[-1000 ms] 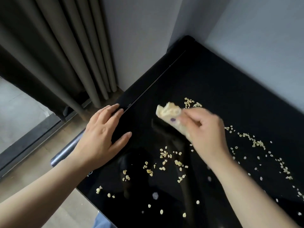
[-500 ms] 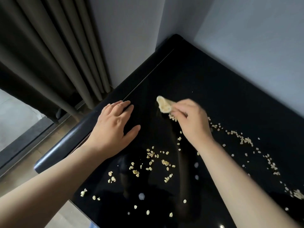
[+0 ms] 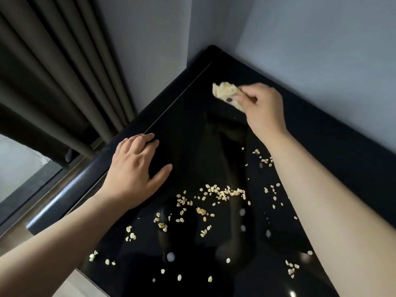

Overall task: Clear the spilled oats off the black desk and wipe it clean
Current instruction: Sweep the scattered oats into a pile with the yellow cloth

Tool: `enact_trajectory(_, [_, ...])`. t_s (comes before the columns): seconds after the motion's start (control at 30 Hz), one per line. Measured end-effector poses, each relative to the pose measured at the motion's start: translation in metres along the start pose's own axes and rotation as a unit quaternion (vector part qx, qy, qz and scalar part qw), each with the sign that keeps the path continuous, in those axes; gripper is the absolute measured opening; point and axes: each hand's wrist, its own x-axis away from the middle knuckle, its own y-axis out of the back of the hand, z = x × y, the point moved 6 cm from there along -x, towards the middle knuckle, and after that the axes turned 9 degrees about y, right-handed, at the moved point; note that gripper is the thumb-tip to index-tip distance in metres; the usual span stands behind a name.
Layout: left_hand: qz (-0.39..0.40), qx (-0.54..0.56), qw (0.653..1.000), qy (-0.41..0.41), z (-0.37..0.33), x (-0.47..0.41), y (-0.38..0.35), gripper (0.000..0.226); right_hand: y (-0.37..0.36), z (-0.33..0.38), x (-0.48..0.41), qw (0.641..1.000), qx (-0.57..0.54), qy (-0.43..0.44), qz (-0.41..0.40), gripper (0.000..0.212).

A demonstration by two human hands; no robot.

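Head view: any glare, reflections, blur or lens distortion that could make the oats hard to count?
Head view: the glossy black desk mirrors both arms and shows small round light spots that resemble oats; the right hand and its crumpled cloth look slightly motion-blurred; the left hand is sharp; wide-angle distortion slants the curtain and walls; lighting is dim.

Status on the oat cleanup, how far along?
Done: the far corner of the desk looks free of oats. In hand: the right hand holds a crumpled cloth there; the left hand lies flat near the edge. Left: oats lie scattered across the middle and near side.
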Motion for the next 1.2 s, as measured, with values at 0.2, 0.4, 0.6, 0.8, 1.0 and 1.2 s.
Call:
enact_trajectory(0.2, [-0.006,-0.002,1.000,0.000,-0.006,0.003,-0.001,0.074,-0.053,-0.018,-0.034,0.998,0.007,0.014,0.068,0.018])
enact_trajectory(0.4, [-0.009,-0.003,1.000,-0.005,-0.006,-0.003,-0.001,0.072,-0.050,0.001,0.052,0.996,-0.020,0.034,0.082,0.021])
enact_trajectory(0.6, [-0.011,-0.008,1.000,0.002,0.002,0.000,-0.001,0.072,-0.017,0.022,0.139,0.981,-0.103,-0.023,0.163,0.014])
enact_trajectory(0.8, [-0.020,-0.012,1.000,-0.007,0.001,-0.006,0.001,0.073,0.031,0.007,0.078,0.996,-0.078,-0.031,0.013,0.014])
enact_trajectory(1.0, [-0.021,-0.013,1.000,0.006,-0.002,-0.004,-0.005,0.075,0.000,-0.044,0.029,0.997,0.047,0.006,0.063,0.022])
enact_trajectory(1.2, [-0.021,-0.023,0.999,-0.002,-0.001,-0.004,-0.004,0.076,-0.002,-0.039,0.101,0.998,0.000,-0.016,0.055,0.021])
